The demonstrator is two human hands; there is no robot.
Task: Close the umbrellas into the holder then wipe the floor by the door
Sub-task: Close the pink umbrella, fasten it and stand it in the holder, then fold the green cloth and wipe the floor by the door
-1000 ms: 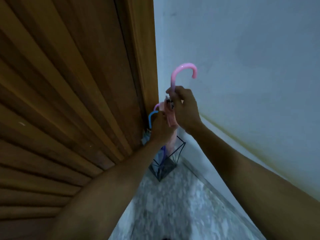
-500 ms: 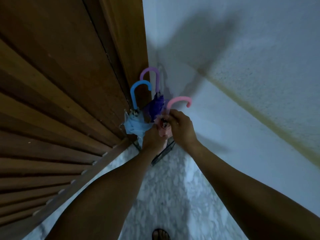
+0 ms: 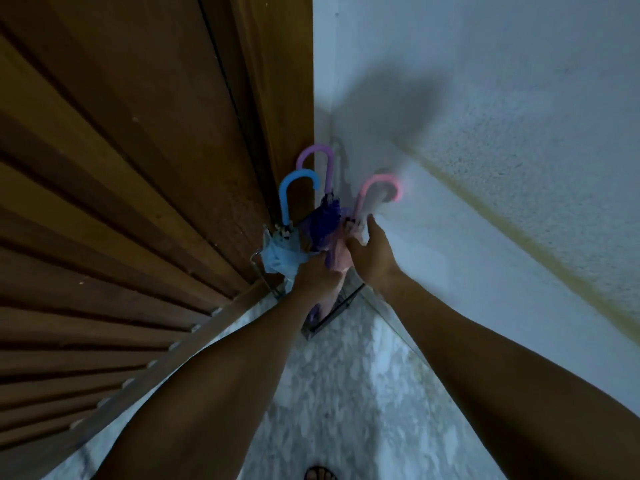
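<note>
Door (image 3: 121,168) fills the left; holder (image 3: 337,306) stands in the corner between door and wall (image 3: 502,150). Blue umbrella (image 3: 282,254) leftmost, purple umbrella (image 3: 325,220) behind it, pink umbrella (image 3: 372,199) rightmost, all three handles up in the holder. Left hand (image 3: 317,275) seems closed on the fabric low down, fingers hidden. Right hand (image 3: 369,252) at the pink shaft, fingers loosened, grip can't tell. Judgement: umbrella step nearly done; press the pink one down till it seats, tuck loose fabric inside the wire frame, let go slowly. Holder base mostly hidden by arms; pink handle blurred; floor (image 3: 346,393) dim, wet spots unreadable; no cloth in view
</note>
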